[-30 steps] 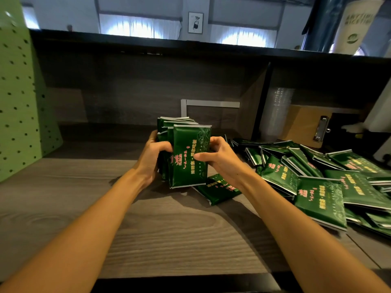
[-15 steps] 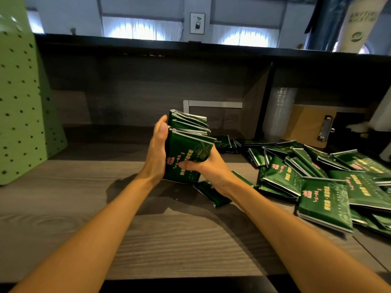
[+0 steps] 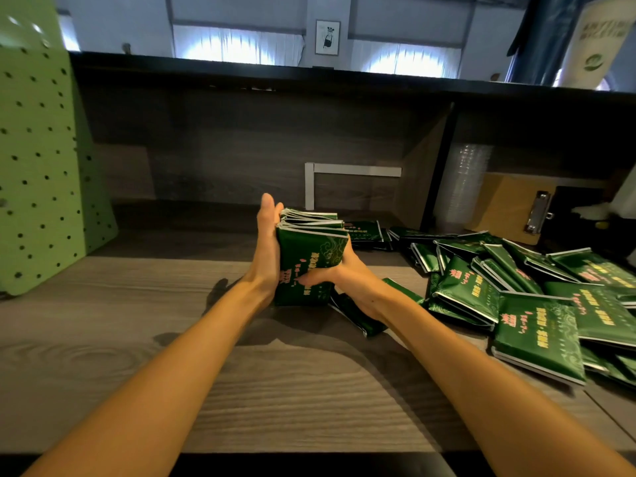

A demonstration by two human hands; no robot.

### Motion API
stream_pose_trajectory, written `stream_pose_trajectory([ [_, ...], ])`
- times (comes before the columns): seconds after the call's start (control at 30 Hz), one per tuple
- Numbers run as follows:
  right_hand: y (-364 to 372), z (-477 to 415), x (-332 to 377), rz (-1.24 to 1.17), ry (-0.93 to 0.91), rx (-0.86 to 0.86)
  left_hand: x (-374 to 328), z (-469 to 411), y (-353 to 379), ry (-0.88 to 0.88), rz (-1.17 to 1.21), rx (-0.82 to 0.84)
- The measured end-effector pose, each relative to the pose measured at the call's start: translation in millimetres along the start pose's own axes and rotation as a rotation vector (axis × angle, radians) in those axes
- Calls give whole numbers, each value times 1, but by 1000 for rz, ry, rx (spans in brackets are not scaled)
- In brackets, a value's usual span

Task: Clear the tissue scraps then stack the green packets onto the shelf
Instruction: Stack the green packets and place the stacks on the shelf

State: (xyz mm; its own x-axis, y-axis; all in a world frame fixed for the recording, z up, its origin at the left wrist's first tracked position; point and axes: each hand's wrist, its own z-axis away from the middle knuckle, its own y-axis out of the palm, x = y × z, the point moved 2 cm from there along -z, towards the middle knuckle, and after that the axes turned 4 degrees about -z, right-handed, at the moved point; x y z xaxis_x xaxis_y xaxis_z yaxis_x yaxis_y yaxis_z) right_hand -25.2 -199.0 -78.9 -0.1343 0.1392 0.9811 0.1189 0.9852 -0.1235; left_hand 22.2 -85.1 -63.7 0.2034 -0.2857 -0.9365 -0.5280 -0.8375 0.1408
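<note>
A stack of green packets (image 3: 309, 256) with white edges is held upright just above the wooden shelf surface (image 3: 137, 339). My left hand (image 3: 266, 246) presses flat against the stack's left side, fingers straight and pointing away from me. My right hand (image 3: 330, 277) grips the stack from the right and underneath, thumb across its front. One loose green packet (image 3: 358, 315) lies on the wood under my right wrist. A large loose pile of green packets (image 3: 516, 297) is spread over the right of the surface. I see no tissue scraps.
A green pegboard panel (image 3: 41, 166) stands at the left. A white frame (image 3: 344, 170) leans against the back wall. Right of a dark divider (image 3: 437, 166) are stacked clear cups (image 3: 464, 180) and a brown clipboard (image 3: 509, 208).
The stack has risen off the wood and moved slightly away from me. My left hand went from gripping it to lying flat on its side. My right hand slid lower, under the stack.
</note>
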Motion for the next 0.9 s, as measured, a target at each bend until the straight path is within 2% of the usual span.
stream_pose_trajectory([
  [0.1,-3,-3,0,2,-15,-52,-2,0,2,45,-41,-26],
  [0.23,-2,-6,-3,21,10,-61,-7,-1,-2,172,-224,-98],
  [0.4,-1,-8,-4,43,35,-46,-20,3,0,407,-657,-266],
  [0.53,-1,-8,-3,18,18,-62,-23,7,2,769,-1141,-358],
  [0.6,0,-8,-3,17,11,-48,-23,7,7,759,-1320,-309],
  [0.7,-1,-8,-4,22,16,-33,-26,5,9,629,-1391,-221],
  [0.9,0,-8,-2,15,17,17,-29,8,7,653,-1235,-81],
])
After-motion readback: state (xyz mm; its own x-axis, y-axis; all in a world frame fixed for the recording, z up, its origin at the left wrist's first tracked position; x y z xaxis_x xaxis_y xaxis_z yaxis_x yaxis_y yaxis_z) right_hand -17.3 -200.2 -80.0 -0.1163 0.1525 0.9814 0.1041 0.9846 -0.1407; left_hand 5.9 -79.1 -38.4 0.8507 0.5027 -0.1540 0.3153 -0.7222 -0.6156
